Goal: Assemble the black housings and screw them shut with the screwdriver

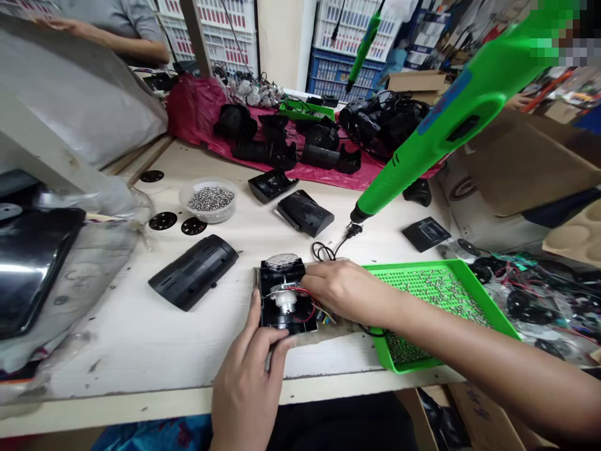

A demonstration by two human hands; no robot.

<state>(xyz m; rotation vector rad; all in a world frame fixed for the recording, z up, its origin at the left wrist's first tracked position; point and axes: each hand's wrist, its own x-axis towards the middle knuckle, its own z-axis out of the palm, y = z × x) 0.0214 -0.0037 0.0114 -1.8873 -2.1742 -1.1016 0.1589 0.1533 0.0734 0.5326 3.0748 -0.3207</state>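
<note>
A black plastic housing [267, 307] lies open near the table's front edge, with a white motor [285, 300], a round clear lens-like part [282, 260] and red and yellow wires in it. My left hand [251, 369] grips its left side and lower edge between fingers and thumb. At its right side, my right hand [340, 288] is closed with the fingers curled in; what they pinch is hidden. A black cord with a plug [353, 232] loops out behind the right hand. Above it hangs a green electric screwdriver [422, 138], touched by neither hand.
Right of the housing is a green tray [375, 360] of screws. Black shells [195, 272] [305, 213], a tub of screws [211, 216] and dark discs [162, 220] lie behind. Black parts cover a red plastic sheet [197, 106]. A person's arm [126, 47] shows at upper left.
</note>
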